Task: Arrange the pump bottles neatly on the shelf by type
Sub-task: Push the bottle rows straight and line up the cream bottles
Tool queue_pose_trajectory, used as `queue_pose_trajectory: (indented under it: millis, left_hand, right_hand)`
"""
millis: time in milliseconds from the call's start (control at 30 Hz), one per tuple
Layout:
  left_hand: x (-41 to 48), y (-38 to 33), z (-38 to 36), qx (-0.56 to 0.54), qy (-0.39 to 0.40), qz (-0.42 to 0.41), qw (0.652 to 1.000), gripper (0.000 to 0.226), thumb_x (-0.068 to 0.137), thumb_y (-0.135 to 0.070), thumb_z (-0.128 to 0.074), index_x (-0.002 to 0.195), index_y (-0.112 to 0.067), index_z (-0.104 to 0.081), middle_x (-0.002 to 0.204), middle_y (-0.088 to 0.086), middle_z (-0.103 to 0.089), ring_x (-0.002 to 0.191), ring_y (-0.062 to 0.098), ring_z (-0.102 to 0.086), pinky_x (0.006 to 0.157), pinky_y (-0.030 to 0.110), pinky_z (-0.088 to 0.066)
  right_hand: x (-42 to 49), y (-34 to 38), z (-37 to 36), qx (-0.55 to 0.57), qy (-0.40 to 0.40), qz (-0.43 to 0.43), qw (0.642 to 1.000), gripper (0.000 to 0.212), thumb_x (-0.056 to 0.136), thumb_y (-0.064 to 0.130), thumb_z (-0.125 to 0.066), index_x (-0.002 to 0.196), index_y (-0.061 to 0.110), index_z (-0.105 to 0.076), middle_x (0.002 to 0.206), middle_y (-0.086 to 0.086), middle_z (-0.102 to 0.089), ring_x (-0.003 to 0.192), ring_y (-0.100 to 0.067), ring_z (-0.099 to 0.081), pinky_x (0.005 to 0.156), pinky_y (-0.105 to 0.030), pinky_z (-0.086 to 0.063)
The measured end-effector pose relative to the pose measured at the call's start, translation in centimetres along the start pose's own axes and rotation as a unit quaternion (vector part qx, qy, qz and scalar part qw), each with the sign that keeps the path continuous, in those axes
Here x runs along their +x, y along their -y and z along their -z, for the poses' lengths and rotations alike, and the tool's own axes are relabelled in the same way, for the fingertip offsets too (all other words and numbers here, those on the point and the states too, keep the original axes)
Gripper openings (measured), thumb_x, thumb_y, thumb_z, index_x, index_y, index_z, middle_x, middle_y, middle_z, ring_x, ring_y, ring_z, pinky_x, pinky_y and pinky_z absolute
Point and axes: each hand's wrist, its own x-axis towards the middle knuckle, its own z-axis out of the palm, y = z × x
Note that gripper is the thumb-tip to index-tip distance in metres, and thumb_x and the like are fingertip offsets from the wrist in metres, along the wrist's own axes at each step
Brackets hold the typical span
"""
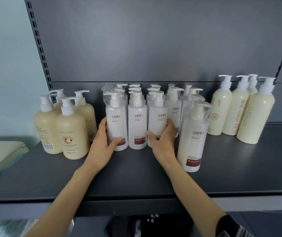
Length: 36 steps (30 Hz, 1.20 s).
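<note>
3 front white bottles [137,124] between left hand [102,144] and right hand [164,142]

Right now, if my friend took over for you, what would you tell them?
Left grip holds the leftmost front white bottle; right grip holds the third front white bottle, with one more between them.
Done: squat cream bottles grouped left, tall cream bottles grouped right, white ones in rows on the shelf.
Left: one stray white bottle stands forward of its rows; probably tuck it in.
</note>
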Motion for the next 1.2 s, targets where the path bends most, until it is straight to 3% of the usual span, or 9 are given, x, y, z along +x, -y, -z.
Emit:
queue_pose_trajectory:
  millis: [167, 233, 300, 400, 533, 600, 700, 1000, 1200]
  left_hand:
    - [-0.3, -0.6, 0.1, -0.016, 0.000, 0.004, 1.000, 0.076, 0.085, -0.015, -0.066, 0.144, -0.029, -0.020, 0.132, -0.014, -0.045, 0.126, 0.016, -0.046, 0.108, 0.045, -0.037]
    - [-0.3, -0.7, 0.1, -0.018, 0.000, 0.001, 1.000, 0.076, 0.085, -0.015, -0.066, 0.144, -0.029, -0.020, 0.133, -0.013, -0.045, 0.126, 0.016, -0.046, 0.108, 0.045, -0.037]
    - [-0.3, -0.6, 0.0, -0.017, 0.001, 0.000, 1.000, 0.076, 0.086, -0.015, -0.066, 0.145, -0.028, -0.019, 0.134, -0.012, -0.044, 0.128, 0.017, -0.045, 0.108, 0.045, -0.037]
    - [-0.4, -0.5, -0.1, -0.016, -0.001, -0.001, 1.000, 0.077, 0.086, -0.015, -0.065, 0.145, -0.030, -0.018, 0.137, -0.010, -0.043, 0.129, 0.017, -0.044, 0.108, 0.046, -0.037]
    - [-0.3, -0.5, -0.2, -0.011, -0.001, -0.003, 1.000, 0.077, 0.087, -0.013, -0.064, 0.146, -0.026, -0.016, 0.139, -0.007, -0.042, 0.130, 0.018, -0.042, 0.109, 0.045, -0.035]
    - [-0.3, -0.4, -0.2, -0.007, -0.002, -0.002, 1.000, 0.077, 0.087, -0.014, -0.063, 0.147, -0.026, -0.015, 0.140, -0.005, -0.042, 0.130, 0.018, -0.042, 0.109, 0.047, -0.035]
    - [-0.2, -0.3, -0.2, -0.006, -0.002, -0.003, 1.000, 0.077, 0.087, -0.014, -0.064, 0.146, -0.027, -0.016, 0.140, -0.006, -0.042, 0.130, 0.018, -0.043, 0.109, 0.047, -0.036]
    - [-0.4, -0.7, -0.3, -0.007, 0.000, -0.002, 1.000, 0.077, 0.087, -0.013, -0.063, 0.146, -0.026, -0.016, 0.133, -0.014, -0.039, 0.130, 0.017, -0.041, 0.109, 0.046, -0.035]
    - [-0.4, -0.9, -0.3, -0.006, 0.000, 0.003, 1.000, 0.077, 0.087, -0.013, -0.063, 0.146, -0.025, -0.017, 0.141, -0.004, -0.041, 0.131, 0.019, -0.041, 0.109, 0.047, -0.035]
  right_hand:
    - [-2.6, 1.7, -0.2, -0.012, 0.007, 0.043, 0.999, 0.084, 0.092, 0.016, -0.059, 0.150, 0.015, 0.001, 0.156, -0.008, 0.007, 0.145, -0.020, 0.000, 0.120, -0.036, -0.011]
    - [-4.8, 2.8, 0.2, -0.024, 0.041, 0.122, 0.991, 0.071, 0.094, 0.013, -0.055, 0.150, 0.018, -0.012, 0.155, -0.002, 0.001, 0.142, -0.008, -0.004, 0.114, -0.013, -0.013]
    - [-6.8, 3.6, 1.4, -0.014, 0.059, 0.211, 0.976, 0.046, 0.094, 0.008, -0.054, 0.137, 0.020, -0.044, 0.150, 0.002, -0.017, 0.135, 0.001, -0.017, 0.097, 0.005, -0.019]
    - [-7.8, 3.7, 4.0, -0.020, -0.065, 0.308, 0.949, 0.034, 0.090, 0.003, -0.054, 0.120, 0.019, -0.059, 0.141, 0.002, -0.031, 0.133, -0.006, -0.028, 0.100, -0.007, -0.030]
    - [-6.5, 1.3, 7.3, -0.051, -0.213, 0.250, 0.943, 0.053, 0.089, 0.009, -0.054, 0.139, 0.016, -0.036, 0.147, -0.006, -0.022, 0.137, -0.008, -0.020, 0.114, -0.022, -0.021]
    - [-6.4, 0.2, 8.1, -0.019, -0.172, 0.168, 0.970, 0.059, 0.093, 0.012, -0.055, 0.144, 0.018, -0.028, 0.149, -0.001, -0.022, 0.138, -0.011, -0.024, 0.115, -0.037, -0.027]
    - [-6.9, -0.6, 8.1, 0.035, -0.118, 0.105, 0.987, 0.063, 0.091, 0.009, -0.058, 0.145, 0.024, -0.028, 0.140, 0.007, -0.034, 0.129, -0.005, -0.039, 0.104, -0.041, -0.043]
    - [-7.1, -0.2, 6.9, 0.010, -0.044, 0.112, 0.993, 0.075, 0.087, 0.003, -0.062, 0.143, 0.035, -0.023, 0.141, 0.010, -0.030, 0.129, -0.007, -0.039, 0.104, -0.037, -0.044]
    - [-6.5, -0.5, 6.7, 0.010, -0.022, 0.117, 0.993, 0.076, 0.086, 0.003, -0.064, 0.146, 0.030, -0.024, 0.142, 0.012, -0.032, 0.130, -0.007, -0.040, 0.102, -0.038, -0.045]
